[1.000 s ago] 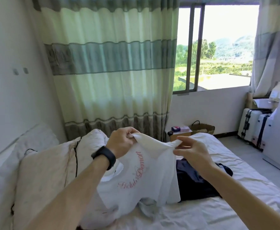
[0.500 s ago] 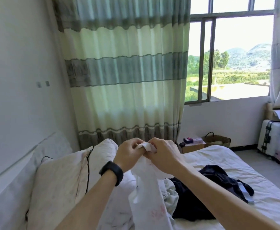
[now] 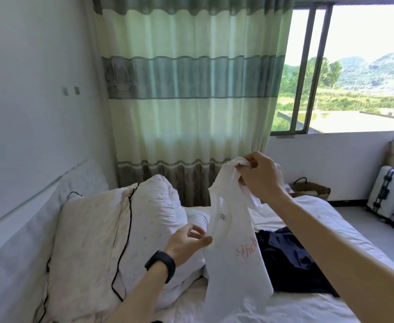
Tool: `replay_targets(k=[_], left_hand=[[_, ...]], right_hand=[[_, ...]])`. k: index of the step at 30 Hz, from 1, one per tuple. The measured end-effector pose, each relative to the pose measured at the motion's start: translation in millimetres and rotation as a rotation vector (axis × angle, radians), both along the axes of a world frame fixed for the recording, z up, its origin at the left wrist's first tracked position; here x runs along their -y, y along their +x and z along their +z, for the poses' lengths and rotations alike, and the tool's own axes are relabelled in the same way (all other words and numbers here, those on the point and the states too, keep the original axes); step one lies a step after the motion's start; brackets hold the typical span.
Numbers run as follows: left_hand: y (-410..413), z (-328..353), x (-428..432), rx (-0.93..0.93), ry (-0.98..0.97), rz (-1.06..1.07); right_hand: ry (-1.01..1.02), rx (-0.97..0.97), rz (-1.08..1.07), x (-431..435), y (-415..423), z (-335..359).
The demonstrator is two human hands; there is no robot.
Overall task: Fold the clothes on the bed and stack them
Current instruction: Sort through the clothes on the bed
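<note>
The shirt (image 3: 235,252) is white, with pink script letters on its lower part and a small label near the middle, and it hangs in the air over the bed (image 3: 331,220), its lower end reaching down to the sheet. The right hand (image 3: 261,176) holds it up from the top: its fingers (image 3: 252,159) are curled tight around the bunched upper cloth. The left hand (image 3: 189,241) is lower, at the left edge of the shirt. Its thumb tip touches this edge and its fingers (image 3: 195,229) are bent loosely (I cannot tell if any cloth is really pinched between them). A black band (image 3: 161,264) sits on the left wrist. Just behind and to the right of the shirt, a dark navy garment (image 3: 291,259) lies crumpled on the bed. To the left there is a big pale pillow (image 3: 93,241) with a black cable (image 3: 128,229) running over it. Behind the bed hangs a green striped curtain (image 3: 186,89), and beside it a window (image 3: 354,78) shows fields and hills. A basket (image 3: 312,190) stands under the window, and a white suitcase (image 3: 392,201) is at the far right on the floor.
</note>
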State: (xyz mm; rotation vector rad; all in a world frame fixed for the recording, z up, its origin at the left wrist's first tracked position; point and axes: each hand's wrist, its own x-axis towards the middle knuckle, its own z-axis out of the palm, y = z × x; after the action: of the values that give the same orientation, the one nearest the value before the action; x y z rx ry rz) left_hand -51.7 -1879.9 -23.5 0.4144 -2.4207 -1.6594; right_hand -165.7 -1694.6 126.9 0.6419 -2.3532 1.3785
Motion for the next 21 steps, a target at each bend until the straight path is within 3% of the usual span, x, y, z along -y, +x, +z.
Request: replay_targets(k=[4, 6, 9, 11, 15, 17, 21], left_hand=[[-14, -8, 5, 0.11, 0.008, -0.08], [-25, -17, 4, 0.153, -0.09, -0.099], [-34, -21, 8, 0.178, -0.271, -0.03], [-34, -13, 16, 0.135, -0.293, 0.054], [-19, 35, 51, -0.081, -0.187, 0.274], [-11, 69, 74, -0.133, -0.276, 0.366], [-11, 118, 85, -0.145, -0.509, 0.306]], right_hand=[[-0.083, 0.03, 0.01, -6, -2, -1], [-0.162, 0.063, 0.026, -6, -5, 1], [-0.244, 0.095, 0.055, -4, -9, 4], [-0.245, 0.085, 0.057, -8, -16, 3], [-0.038, 0.066, -0.134, -53, -50, -11], [0.12, 0.127, -0.205, -81, -67, -30], [0.287, 0.172, -0.153, -86, -77, -64]])
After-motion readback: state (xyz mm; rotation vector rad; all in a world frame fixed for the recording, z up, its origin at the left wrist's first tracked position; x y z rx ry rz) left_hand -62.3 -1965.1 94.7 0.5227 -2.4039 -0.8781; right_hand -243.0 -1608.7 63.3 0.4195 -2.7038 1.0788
